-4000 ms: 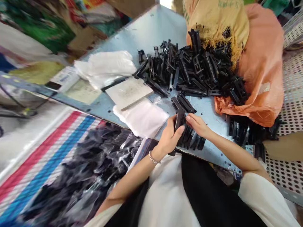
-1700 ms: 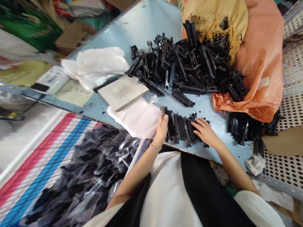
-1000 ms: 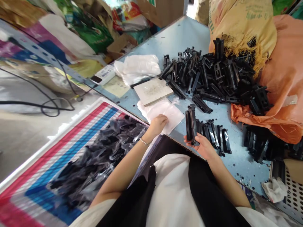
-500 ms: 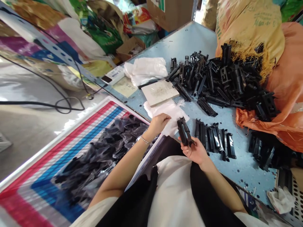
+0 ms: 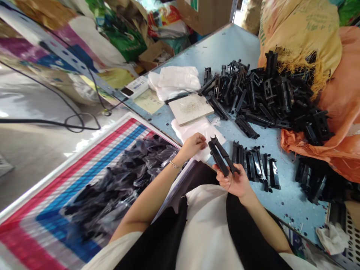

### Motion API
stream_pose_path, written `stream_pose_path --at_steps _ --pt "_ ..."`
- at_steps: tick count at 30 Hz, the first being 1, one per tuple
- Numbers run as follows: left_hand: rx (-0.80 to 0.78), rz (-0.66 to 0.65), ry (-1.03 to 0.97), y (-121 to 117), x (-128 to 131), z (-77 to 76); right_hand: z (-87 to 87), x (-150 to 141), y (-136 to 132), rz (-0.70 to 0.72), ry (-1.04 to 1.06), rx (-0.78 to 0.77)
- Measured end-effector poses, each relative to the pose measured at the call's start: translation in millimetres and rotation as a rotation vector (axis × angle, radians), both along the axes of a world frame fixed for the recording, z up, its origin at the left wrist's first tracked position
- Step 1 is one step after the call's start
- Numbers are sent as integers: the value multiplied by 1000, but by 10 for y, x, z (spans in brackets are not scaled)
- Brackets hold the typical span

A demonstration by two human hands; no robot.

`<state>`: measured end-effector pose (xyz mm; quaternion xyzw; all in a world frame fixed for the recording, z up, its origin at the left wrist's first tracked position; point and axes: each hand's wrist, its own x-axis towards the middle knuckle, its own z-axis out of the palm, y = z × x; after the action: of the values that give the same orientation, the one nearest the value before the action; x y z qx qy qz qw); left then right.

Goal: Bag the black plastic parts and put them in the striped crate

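My right hand [image 5: 235,182] grips a pair of long black plastic parts [image 5: 222,156], lifted off the blue table [image 5: 284,198] near its front edge. My left hand [image 5: 194,143] has its fingers pinched on the top of a stack of clear plastic bags [image 5: 194,131] just left of the parts. A short row of the same black parts [image 5: 254,166] lies on the table right of my right hand. A big heap of black parts [image 5: 264,93] spills from an orange sack [image 5: 340,108] further back.
A grey flat board [image 5: 190,108] and folded white bags [image 5: 176,78] lie behind the bag stack. A striped sack [image 5: 70,180] full of bagged black parts sits low on the left. More black parts [image 5: 315,180] lie at the right; a cable crosses the floor.
My right hand took two black parts out of the row and lifted them toward me. My left hand moved off the row onto the plastic bags and pinched the top one.
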<state>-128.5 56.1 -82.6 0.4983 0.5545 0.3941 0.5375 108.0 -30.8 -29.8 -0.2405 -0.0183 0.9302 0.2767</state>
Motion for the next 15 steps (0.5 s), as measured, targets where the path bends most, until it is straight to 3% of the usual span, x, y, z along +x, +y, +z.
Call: stream_pose_path --at_steps 5,8,12,15 --pt "-2 33 52 -8 18 42 41 34 1 -37 90 -37" --pt "145 0 289 -98 97 111 66 93 18 -56 64 -35" --pt "361 -190 758 -199 259 138 94 183 45 -119 -10 0" --pt "319 -235 782 -146 254 113 90 239 31 -127 -29 0"
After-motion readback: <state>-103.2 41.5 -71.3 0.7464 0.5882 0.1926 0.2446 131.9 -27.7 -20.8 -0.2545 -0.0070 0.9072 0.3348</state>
